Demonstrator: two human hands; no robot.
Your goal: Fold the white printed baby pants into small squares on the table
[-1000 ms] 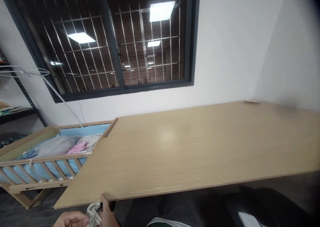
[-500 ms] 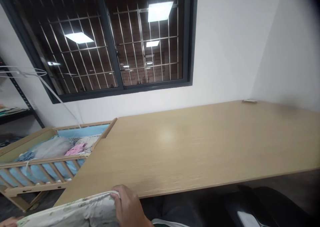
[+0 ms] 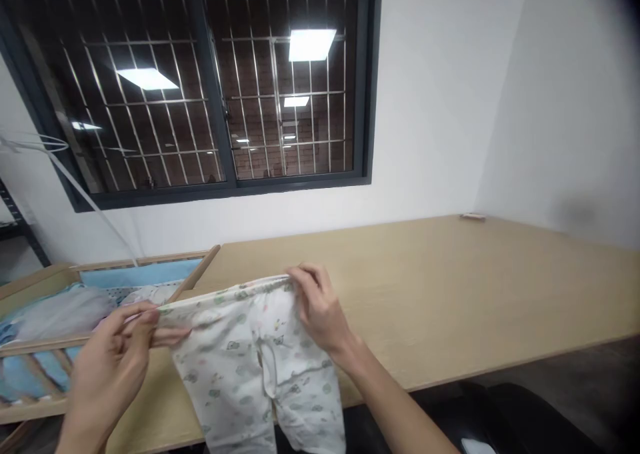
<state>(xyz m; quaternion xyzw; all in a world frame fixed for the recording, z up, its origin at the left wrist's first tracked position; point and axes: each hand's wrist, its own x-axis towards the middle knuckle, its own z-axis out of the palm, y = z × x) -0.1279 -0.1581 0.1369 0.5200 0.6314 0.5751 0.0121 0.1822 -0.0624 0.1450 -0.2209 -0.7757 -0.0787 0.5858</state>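
Note:
A small pair of white baby pants (image 3: 225, 364) with a faint green and grey print hangs between my hands, its waistband stretched sideways. My left hand (image 3: 117, 354) pinches the waistband's left end, fingers partly behind the cloth. At the other end, my right hand (image 3: 317, 304) grips the waistband between thumb and fingers. Both legs of the pants dangle downward, in front of the near edge of the wooden table (image 3: 400, 294). The bottom of the left leg runs out of view.
To the left stands a wooden crib (image 3: 45, 344) with blue lining, holding clothes and bedding. A small flat object (image 3: 473, 217) lies at the table's far corner. A barred window (image 3: 220, 94) is in the wall behind. Below the table, a dark chair (image 3: 520, 407) and a white item (image 3: 477, 446) show.
Both hands have risen from the bottom edge with the pants, which now hang unfolded above the table's near edge. The view has shifted slightly right.

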